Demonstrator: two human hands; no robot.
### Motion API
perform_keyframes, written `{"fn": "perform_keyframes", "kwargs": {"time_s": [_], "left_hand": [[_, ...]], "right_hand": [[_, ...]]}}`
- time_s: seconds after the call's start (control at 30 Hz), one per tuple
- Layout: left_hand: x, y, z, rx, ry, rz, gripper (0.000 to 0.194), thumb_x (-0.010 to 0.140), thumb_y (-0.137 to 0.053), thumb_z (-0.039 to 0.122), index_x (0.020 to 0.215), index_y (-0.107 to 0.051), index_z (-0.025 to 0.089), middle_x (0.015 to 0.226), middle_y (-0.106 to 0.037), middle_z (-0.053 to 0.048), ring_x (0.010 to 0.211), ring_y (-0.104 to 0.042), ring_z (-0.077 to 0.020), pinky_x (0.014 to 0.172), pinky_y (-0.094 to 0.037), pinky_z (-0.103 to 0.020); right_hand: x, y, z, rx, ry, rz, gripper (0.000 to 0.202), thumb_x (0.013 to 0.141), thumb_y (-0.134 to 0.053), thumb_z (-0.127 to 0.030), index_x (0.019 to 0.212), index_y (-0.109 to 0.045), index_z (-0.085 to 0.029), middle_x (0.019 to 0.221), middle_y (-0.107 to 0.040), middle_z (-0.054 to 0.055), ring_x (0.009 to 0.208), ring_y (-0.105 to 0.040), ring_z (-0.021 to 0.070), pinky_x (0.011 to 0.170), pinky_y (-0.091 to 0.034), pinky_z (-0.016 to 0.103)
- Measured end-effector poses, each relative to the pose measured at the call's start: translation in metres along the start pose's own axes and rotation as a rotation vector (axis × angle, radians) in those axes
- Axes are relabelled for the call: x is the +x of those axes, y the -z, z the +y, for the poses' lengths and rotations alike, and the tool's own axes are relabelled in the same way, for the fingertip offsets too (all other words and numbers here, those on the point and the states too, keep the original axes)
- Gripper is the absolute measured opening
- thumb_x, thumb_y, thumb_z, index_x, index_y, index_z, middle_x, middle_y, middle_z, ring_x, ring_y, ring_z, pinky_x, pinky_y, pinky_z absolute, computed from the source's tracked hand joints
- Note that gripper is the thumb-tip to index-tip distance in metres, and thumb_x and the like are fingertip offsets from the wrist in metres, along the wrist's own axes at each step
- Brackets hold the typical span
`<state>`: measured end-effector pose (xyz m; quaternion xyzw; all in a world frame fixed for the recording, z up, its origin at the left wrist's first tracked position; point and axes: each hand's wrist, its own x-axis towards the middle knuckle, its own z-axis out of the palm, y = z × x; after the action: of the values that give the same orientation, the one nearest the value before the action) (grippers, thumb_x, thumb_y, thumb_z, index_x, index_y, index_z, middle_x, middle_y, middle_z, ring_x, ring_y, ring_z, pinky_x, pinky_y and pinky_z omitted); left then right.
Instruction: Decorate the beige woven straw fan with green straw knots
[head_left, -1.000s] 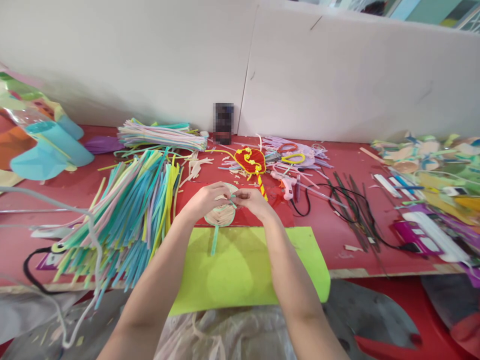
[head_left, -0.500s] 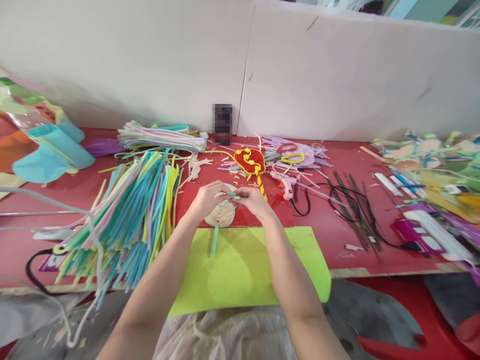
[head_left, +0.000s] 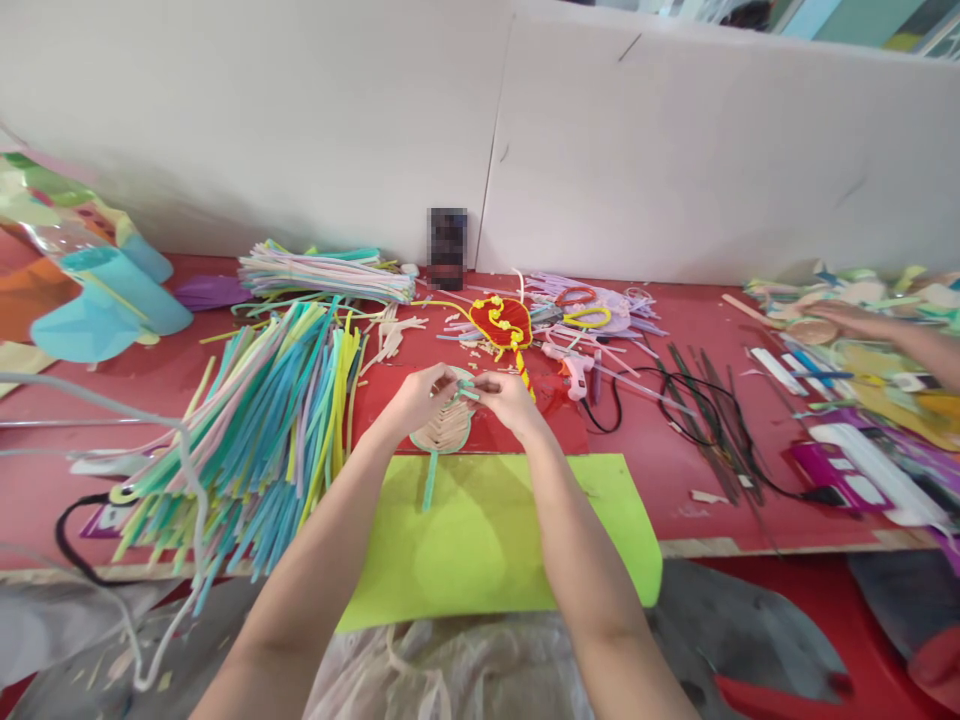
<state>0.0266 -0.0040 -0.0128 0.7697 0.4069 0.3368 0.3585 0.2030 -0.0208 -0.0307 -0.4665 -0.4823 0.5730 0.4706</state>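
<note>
My left hand (head_left: 424,394) and my right hand (head_left: 510,397) meet over the work, fingertips pinched close together. Between them is a short piece of mint-green pipe cleaner (head_left: 466,387), small and partly covered by the fingers. Right below, a round fan-shaped piece (head_left: 441,433) lies flat, its beige strands slanting inside a green rim. Its green stem (head_left: 430,482) points toward me over a lime-green sheet (head_left: 480,540). My hands hide part of the round piece's upper side. Just beyond them lies a red fan-shaped piece (head_left: 501,322) with yellow trim and a twisted handle.
Bundled pipe cleaners (head_left: 277,420) spread at left, with another bundle (head_left: 326,272) behind. A pink glue gun (head_left: 576,375), yellow-handled scissors (head_left: 587,318) and black cable (head_left: 686,420) lie rightward. Another person's hand (head_left: 836,318) reaches over scraps at far right. A power strip (head_left: 870,470) sits near the edge.
Another person's arm has come in from the right edge over the scraps. My hands have barely moved; the fingers have shifted slightly around the green piece.
</note>
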Motion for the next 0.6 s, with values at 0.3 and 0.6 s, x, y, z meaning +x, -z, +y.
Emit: {"fn": "perform_keyframes", "kwargs": {"time_s": [0.3,0.6], "left_hand": [[0.002,-0.001,-0.009,-0.121,0.059,-0.049,0.018,0.08,-0.051,0.032,0.084,-0.059,0.016,0.075,-0.06,-0.001,0.065,-0.053,-0.0111,0.062,-0.043,-0.023],[0.002,0.0,-0.009,-0.207,0.023,-0.03,0.016,0.083,-0.048,0.028,0.09,-0.055,0.016,0.083,-0.061,-0.004,0.069,-0.055,-0.0115,0.064,-0.045,-0.025]], "right_hand": [[0.002,0.002,0.006,0.024,0.003,-0.025,0.031,0.059,-0.077,-0.04,0.076,-0.067,-0.017,0.066,-0.067,0.001,0.059,-0.062,0.0139,0.063,-0.052,0.029],[-0.002,0.0,-0.003,0.132,-0.051,-0.002,0.036,0.054,-0.08,-0.041,0.077,-0.067,-0.017,0.07,-0.069,0.002,0.062,-0.063,0.014,0.071,-0.053,0.031]]}}
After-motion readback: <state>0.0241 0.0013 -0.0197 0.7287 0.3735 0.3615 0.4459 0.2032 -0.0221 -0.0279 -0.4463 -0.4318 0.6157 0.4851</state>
